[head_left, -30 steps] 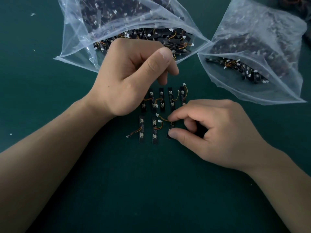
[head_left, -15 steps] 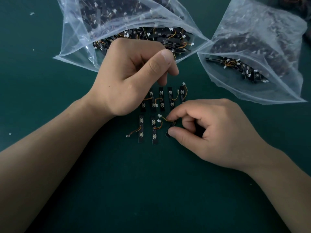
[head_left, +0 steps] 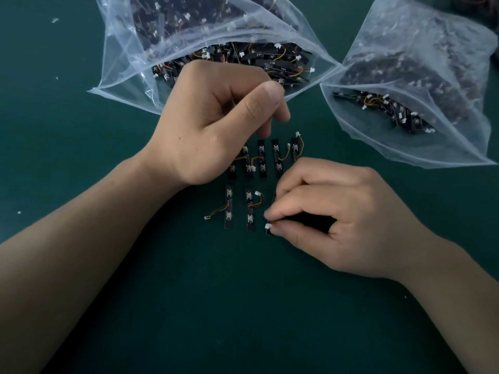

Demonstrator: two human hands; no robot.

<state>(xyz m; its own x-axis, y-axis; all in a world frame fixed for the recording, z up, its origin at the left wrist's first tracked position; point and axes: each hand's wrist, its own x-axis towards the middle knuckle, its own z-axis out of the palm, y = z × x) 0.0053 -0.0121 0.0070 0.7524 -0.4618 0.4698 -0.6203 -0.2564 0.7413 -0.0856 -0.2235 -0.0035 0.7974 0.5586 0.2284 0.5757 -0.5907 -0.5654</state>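
Small black circuit strips with orange wires and white connectors lie in two rows on the green mat [head_left: 243, 306]. The upper row [head_left: 262, 157] holds several strips, partly hidden under my left hand [head_left: 216, 122], which hovers there with curled fingers and thumb against the index finger; nothing shows in it. The lower row has two free strips [head_left: 229, 206] [head_left: 250, 209]. A third strip [head_left: 270, 228] is pinched by my right hand [head_left: 337, 220], thumb and index fingertip meeting at its near end beside a white connector. Most of that strip is hidden.
Two clear plastic bags full of the same strips lie open toward me: a large bag [head_left: 129, 63] behind my left hand and a second bag [head_left: 432, 147] at the right. Small white scraps dot the mat at the left.
My right fingertips have slid from the far end of the third strip to its near end, bringing its white connector and wire down with them. My left hand has barely moved.
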